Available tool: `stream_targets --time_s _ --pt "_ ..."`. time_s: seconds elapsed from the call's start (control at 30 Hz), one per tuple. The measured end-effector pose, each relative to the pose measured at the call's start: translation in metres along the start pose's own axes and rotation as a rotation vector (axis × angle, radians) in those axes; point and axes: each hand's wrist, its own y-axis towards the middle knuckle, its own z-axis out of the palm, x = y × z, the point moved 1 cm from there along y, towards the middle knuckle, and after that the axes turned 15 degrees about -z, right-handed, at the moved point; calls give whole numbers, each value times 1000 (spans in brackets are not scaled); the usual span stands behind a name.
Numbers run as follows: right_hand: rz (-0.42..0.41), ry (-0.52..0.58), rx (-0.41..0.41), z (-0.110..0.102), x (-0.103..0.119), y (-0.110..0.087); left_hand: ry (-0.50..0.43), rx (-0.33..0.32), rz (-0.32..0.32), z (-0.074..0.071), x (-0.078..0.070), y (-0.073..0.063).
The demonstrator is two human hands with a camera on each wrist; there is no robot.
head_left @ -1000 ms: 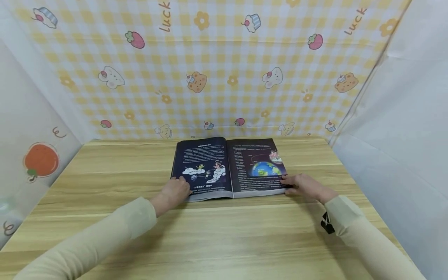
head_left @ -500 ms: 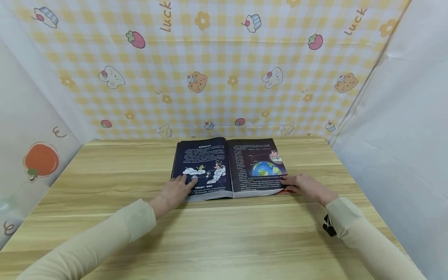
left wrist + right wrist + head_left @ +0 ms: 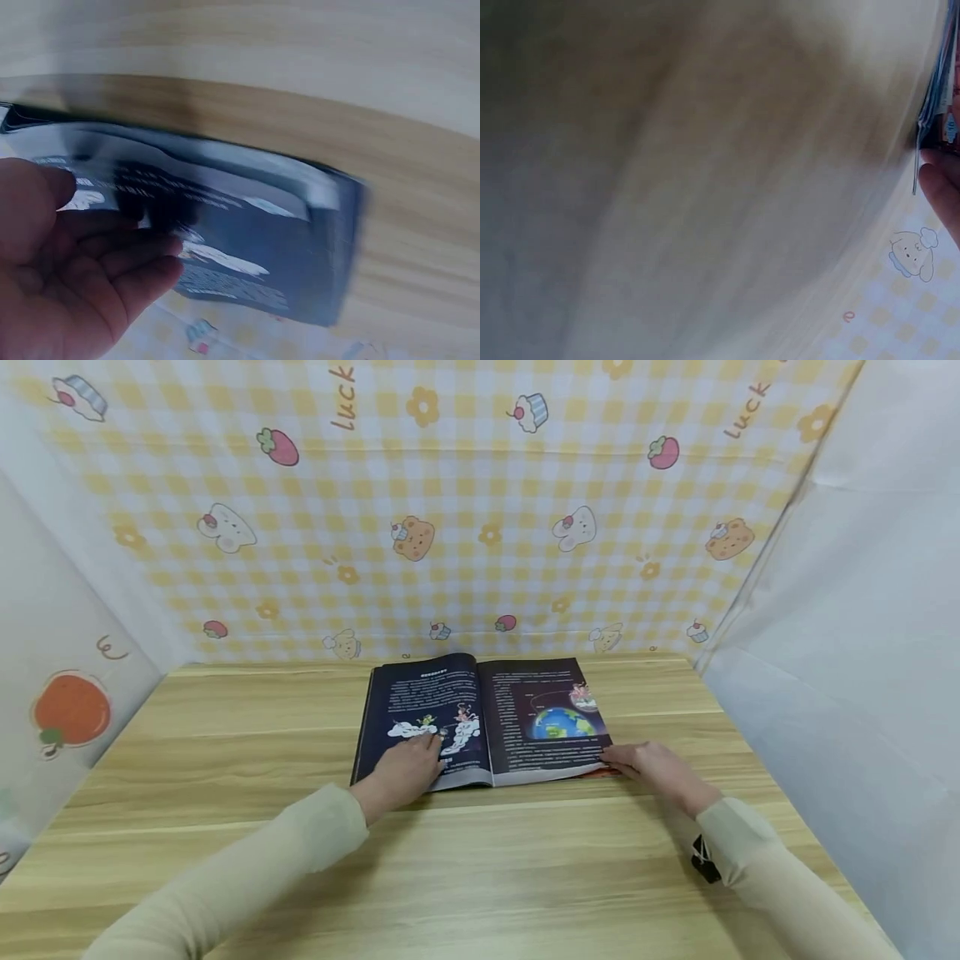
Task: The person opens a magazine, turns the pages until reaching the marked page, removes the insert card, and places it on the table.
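Note:
A magazine (image 3: 517, 714) with dark printed pages lies open at the back of the wooden table, a globe picture on its right page. Over the lower part of the left page is my left hand (image 3: 403, 770). The left wrist view shows that hand (image 3: 82, 277) with loosely bent fingers and nothing held between them. At the lower right corner, my right hand (image 3: 663, 772) pinches the right page, and a bit of red shows beneath its lifted edge. Only a few fingers (image 3: 941, 187) of the right hand appear at the edge of the right wrist view, beside the page edges (image 3: 932, 97).
Behind the table (image 3: 480, 877) hangs a yellow checked cloth (image 3: 480, 485) with cartoon prints. White sheets (image 3: 877, 610) close off both sides. A small black object (image 3: 703, 860) hangs by the right cuff.
My left hand has moved right from the magazine's lower left corner, farther onto the left page. The right hand stays at the right corner, where red now shows under the page. The head view has shifted slightly.

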Motion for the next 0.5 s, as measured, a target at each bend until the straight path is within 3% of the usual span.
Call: stream_targets --time_s 0.3,0.4,0.5 --pt "-43 -90 -101 2 2 -4 -27 52 65 -5 -58 18" --pt "-51 -100 -136 3 3 -3 -20 70 40 -8 -67 22" --pt "-46 -100 -157 1 4 -3 -12 94 -6 -8 -64 23"
